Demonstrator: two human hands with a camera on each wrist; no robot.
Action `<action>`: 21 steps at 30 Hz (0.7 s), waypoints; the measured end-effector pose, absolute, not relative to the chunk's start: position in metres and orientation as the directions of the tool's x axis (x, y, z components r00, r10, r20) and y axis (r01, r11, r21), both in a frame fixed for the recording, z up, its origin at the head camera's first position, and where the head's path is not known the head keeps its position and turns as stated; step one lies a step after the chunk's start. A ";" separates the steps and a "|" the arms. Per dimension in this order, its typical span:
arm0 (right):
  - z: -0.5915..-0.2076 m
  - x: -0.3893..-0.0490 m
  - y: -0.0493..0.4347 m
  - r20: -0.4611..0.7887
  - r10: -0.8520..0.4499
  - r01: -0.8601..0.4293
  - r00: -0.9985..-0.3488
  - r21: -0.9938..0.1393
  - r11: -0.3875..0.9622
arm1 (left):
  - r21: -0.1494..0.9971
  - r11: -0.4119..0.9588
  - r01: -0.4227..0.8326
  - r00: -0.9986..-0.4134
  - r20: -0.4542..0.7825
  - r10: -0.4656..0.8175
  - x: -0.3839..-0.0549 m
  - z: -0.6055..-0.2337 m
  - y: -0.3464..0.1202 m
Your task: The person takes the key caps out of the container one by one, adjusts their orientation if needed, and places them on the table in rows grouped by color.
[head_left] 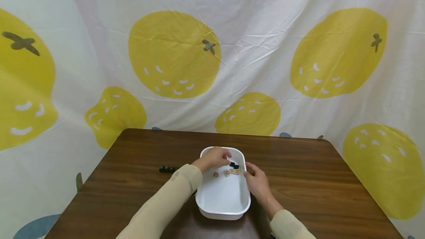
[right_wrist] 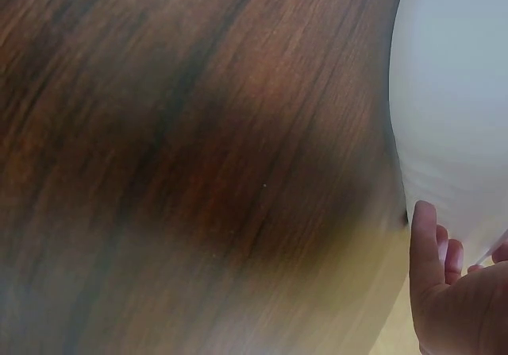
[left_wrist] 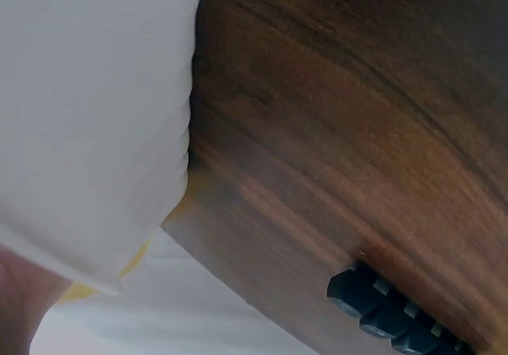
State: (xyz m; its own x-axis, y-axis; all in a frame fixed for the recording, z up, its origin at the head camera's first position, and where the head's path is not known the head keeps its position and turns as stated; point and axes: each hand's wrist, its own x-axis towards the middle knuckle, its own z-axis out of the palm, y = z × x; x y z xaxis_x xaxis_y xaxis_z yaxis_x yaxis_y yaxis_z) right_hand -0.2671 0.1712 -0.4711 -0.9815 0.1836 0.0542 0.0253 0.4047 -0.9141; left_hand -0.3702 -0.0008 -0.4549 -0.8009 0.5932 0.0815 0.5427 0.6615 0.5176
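A white rectangular tub (head_left: 222,198) with rounded corners stands on the table. Several small light-brown square pieces with dark marks (head_left: 232,171) lie in it, most in a short row and one apart to the left. Small flat black pieces (head_left: 234,165) lie just beyond the row. My left hand (head_left: 216,158) reaches over the tub's left rim, its fingertips bent down close to the black pieces, thumb and fingers apart. At the right rim my right hand (head_left: 257,182) grips the tub, thumb on the rim and fingers against the outer wall (right_wrist: 452,93).
Left of the tub, a black row of faceted pieces (left_wrist: 389,311) lies on the dark wood-grain table (head_left: 308,183), partly behind the left sleeve in the head view. A white cloth printed with yellow lemons (head_left: 252,65) hangs behind the table's back edge.
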 end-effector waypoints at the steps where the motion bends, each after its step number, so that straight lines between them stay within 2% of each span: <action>1: -0.471 -0.267 0.171 0.059 0.180 0.019 -0.982 -0.915 0.403 | 0.514 0.664 0.543 -0.801 0.079 0.594 -0.370 -0.456 0.000; 7: -0.469 -0.264 0.172 0.068 0.173 0.006 -0.983 -0.917 0.398 | 0.490 0.676 0.551 -0.790 0.044 0.612 -0.367 -0.460 0.008; 21: -0.469 -0.264 0.173 0.063 0.182 0.017 -0.981 -0.913 0.407 | 0.384 0.685 0.619 -0.755 0.050 0.654 -0.368 -0.466 0.004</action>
State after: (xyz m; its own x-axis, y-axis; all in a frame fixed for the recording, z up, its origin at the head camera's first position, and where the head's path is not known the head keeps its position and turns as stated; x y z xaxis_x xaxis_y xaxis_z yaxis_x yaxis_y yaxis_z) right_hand -0.2638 0.1725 -0.4688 -0.9813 0.1818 0.0632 0.0166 0.4072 -0.9132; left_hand -0.3685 0.0044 -0.4658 -0.7546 0.6543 0.0501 0.6193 0.6848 0.3841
